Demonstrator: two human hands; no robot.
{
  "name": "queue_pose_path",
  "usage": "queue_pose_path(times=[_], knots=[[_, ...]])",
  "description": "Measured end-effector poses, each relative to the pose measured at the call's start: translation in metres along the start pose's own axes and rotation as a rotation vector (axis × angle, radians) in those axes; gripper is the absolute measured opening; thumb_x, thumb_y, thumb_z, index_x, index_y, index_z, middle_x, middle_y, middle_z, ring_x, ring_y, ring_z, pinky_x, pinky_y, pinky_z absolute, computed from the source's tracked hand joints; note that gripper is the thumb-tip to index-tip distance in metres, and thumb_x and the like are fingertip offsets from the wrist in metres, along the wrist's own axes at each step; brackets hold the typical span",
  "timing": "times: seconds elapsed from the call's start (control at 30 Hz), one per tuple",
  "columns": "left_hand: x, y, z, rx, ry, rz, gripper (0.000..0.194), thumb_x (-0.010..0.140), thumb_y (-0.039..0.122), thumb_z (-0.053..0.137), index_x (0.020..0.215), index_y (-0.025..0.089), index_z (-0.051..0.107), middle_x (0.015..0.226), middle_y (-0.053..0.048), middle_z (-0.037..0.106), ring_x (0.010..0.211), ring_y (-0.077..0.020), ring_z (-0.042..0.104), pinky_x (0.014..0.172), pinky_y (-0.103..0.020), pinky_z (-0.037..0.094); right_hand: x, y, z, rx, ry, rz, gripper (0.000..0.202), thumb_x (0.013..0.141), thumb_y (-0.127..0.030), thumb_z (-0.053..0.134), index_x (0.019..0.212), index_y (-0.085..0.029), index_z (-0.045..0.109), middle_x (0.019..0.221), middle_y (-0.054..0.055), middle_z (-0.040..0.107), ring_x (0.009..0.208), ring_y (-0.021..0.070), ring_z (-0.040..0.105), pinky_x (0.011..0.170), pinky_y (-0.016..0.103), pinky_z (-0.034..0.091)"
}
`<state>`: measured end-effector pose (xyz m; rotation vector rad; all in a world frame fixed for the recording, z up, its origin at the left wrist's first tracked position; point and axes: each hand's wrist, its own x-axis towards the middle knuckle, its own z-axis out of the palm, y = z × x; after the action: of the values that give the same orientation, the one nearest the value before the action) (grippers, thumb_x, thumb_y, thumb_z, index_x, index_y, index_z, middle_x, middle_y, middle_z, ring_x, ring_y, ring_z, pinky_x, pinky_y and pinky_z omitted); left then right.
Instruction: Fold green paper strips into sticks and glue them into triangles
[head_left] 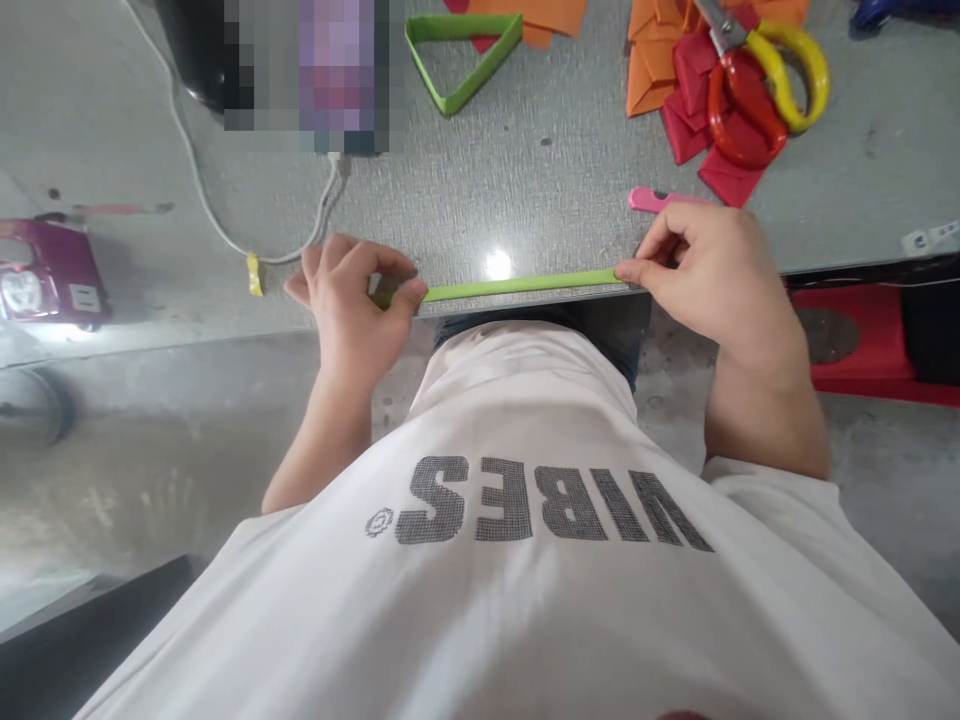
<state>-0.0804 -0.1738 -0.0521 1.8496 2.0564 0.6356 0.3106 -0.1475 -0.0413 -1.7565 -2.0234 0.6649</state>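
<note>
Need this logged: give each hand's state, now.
Left hand: closed, pinching the green strip near its left end.
Right hand: closed, pinching it near its right end.

The strip (525, 285) is a bright yellow-green, the triangle (484, 70) a leafier green. Both stand out sharply against the table (480, 190), which is grey and finely streaked with paler flecks. I see papers (651, 70) in two plain colours, orange and deep red. The scissors (726, 35) have one yellow loop (819, 85), one red, and silvery blades (716, 18). The tool (645, 199) is pink with a dark patch. The cable (196, 170) is whitish, the tag (255, 275) yellow, the box (56, 265) purple. The shirt (495, 620) is white, its dark grey letters (519, 500) filled with a tiny grid.
</note>
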Motion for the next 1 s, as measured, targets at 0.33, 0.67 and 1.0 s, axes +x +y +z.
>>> queue_pose_path(times=[0.33, 0.67, 1.0], knots=[[-0.024, -0.045, 0.017, 0.088, 0.238, 0.209, 0.019, 0.112, 0.027, 0.068, 0.114, 0.029, 0.087, 0.138, -0.011, 0.088, 0.149, -0.0445, 0.074, 0.131, -0.086, 0.049, -0.002, -0.008, 0.002, 0.031, 0.066, -0.03, 0.035, 0.096, -0.042, 0.101, 0.082, -0.031, 0.071, 0.087, 0.005, 0.073, 0.089, 0.0312, 0.073, 0.089, 0.051, 0.065], [-0.065, -0.034, 0.071, 0.132, 0.051, 0.517, 0.067, 0.121, 0.055, 0.062, 0.174, 0.015, 0.07, 0.18, -0.029, 0.071, 0.177, -0.0545, 0.06, 0.151, -0.083, 0.037, -0.003, -0.033, 0.014, -0.186, 0.103, -0.205, 0.017, 0.105, -0.025, 0.083, 0.09, -0.03, 0.08, 0.103, 0.007, 0.084, 0.102, 0.0342, 0.08, 0.102, 0.058, 0.067], [-0.06, -0.041, 0.073, 0.099, 0.024, 0.507, 0.086, 0.112, 0.082, 0.072, 0.177, 0.025, 0.071, 0.183, -0.029, 0.067, 0.18, -0.0615, 0.052, 0.149, -0.091, 0.027, -0.027, -0.097, 0.125, -0.219, -0.047, -0.662, 0.058, 0.125, -0.015, 0.043, 0.175, -0.011, 0.072, 0.187, 0.016, 0.066, 0.181, 0.0333, 0.06, 0.151, 0.06, 0.053]])
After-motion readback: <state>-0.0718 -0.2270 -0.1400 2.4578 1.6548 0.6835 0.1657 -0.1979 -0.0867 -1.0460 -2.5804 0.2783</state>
